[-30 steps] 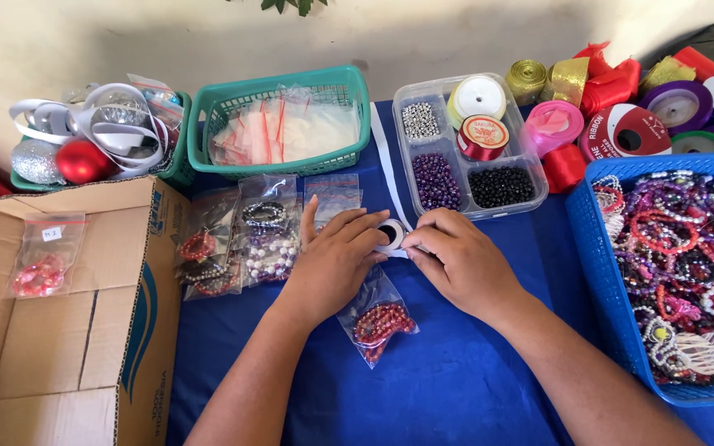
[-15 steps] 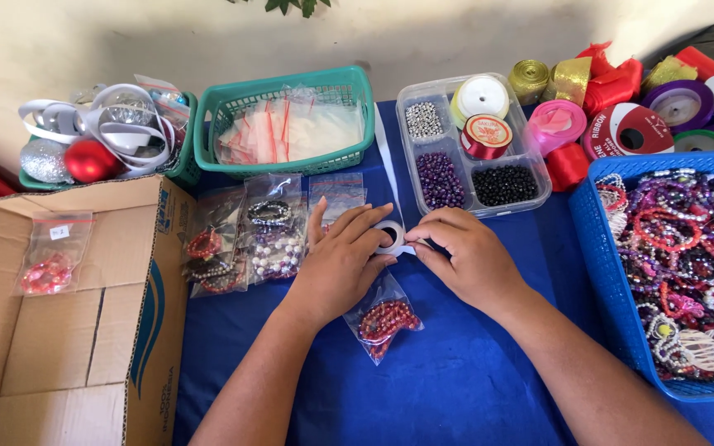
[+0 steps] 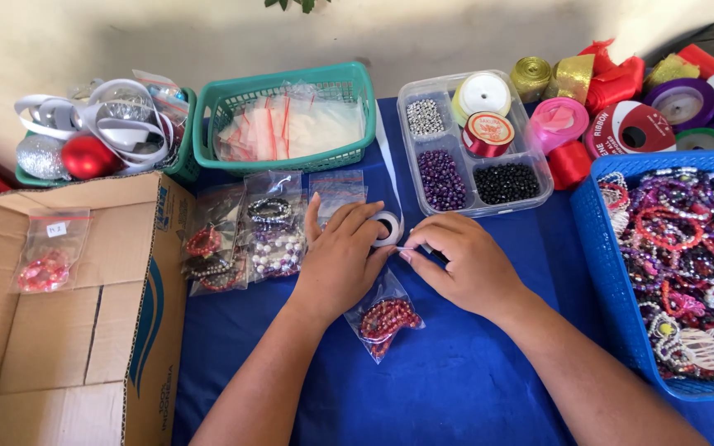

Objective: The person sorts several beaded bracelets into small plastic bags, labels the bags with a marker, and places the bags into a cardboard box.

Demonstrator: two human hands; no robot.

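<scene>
On blue tablecloth [image 3: 456,380] I see my left hand [image 3: 339,260] gripping a white tape roll [image 3: 387,227]; my right hand [image 3: 464,264] pinches its loose end above a bead bag [image 3: 383,318].

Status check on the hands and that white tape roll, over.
Left hand gripping white tape roll. Right hand pinching the tape's free end. Bagged red bead bracelet lying just beneath the hands, nothing blocking.

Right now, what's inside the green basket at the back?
The green basket holds a loose pile of small clear zip bags with red seal strips. They look empty; whatever lies beneath the pile is covered.
</scene>
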